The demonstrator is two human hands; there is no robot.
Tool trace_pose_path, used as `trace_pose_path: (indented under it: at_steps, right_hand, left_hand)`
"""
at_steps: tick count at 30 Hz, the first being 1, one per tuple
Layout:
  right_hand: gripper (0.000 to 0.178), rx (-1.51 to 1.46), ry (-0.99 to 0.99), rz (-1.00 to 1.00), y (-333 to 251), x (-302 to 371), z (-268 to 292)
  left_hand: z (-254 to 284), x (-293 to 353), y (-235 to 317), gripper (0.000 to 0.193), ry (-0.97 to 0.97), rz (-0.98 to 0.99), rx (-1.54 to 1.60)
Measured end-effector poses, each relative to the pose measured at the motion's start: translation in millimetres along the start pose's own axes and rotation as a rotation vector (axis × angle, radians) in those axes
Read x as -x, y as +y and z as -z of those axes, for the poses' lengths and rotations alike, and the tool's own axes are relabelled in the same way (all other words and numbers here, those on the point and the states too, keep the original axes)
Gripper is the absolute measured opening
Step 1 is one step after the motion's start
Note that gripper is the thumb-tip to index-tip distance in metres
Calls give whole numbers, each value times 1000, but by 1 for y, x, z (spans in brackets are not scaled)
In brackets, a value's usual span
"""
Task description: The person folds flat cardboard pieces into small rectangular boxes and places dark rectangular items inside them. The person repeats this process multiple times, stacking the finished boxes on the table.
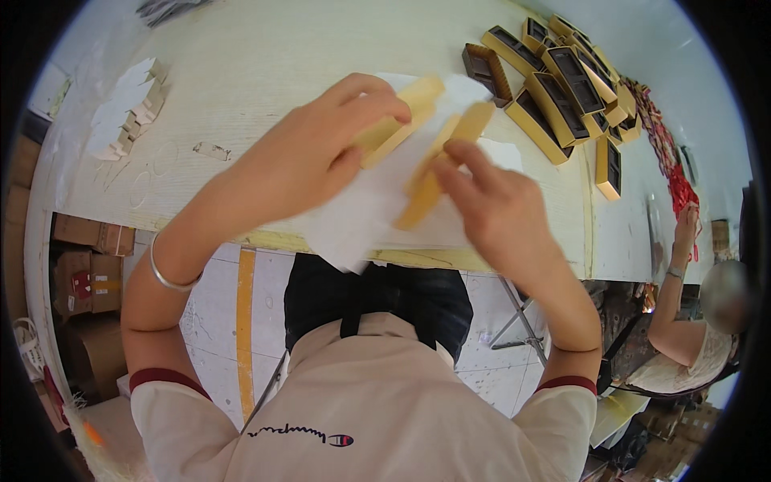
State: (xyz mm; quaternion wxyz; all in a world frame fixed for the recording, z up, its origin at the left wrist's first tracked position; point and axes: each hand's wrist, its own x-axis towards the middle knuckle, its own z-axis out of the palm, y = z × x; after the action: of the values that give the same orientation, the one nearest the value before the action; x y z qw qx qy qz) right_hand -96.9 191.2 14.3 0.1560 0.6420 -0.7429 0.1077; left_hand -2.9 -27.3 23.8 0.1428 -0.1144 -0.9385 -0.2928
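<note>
My left hand [321,149] grips a narrow gold cardboard box piece [414,108], fingers curled over its upper side. In my right hand [502,205] is a second gold cardboard piece [424,199], long and slim, pinched between thumb and fingers. The two pieces are held tilted, side by side and apart from each other. Motion smears both, so their folds cannot be made out. Beneath them lie white paper sheets [345,237] on the table, one corner hanging over its front edge.
Gold boxes with dark inserts [554,104] are heaped at the far right, beside a brown plastic tray [487,74]. White folded card pieces [128,112] stand on the left of the table [241,64]. At the right, another person's hand [685,229] touches red ribbons [683,189].
</note>
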Motion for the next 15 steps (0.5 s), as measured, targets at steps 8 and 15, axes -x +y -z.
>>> trace_pose_path:
  at_steps: [8, 15]
  right_hand:
    - [37, -472, -32, 60, 27, 17, -10]
    - [17, -617, 60, -86, 7, 7, -28]
  left_hand:
    - [-7, 18, 4, 39, -402, 59, 418]
    - [-30, 12, 7, 39, -150, -57, 194]
